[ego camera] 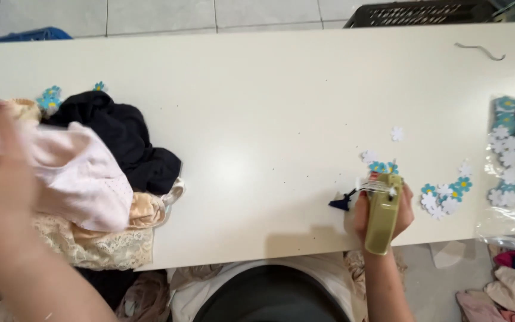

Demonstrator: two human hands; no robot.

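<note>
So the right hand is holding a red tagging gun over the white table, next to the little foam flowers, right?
Not quite: the tagging gun is olive green, not red, as the head view shows. The right hand does hold it over the white table, next to the little foam flowers.

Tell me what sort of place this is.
Probably a small garment workshop or home work table. A pile of garments lies on the white table, the right hand holds a green tagging gun, and blue and white flower pieces lie beside a clear bag of more.
</note>
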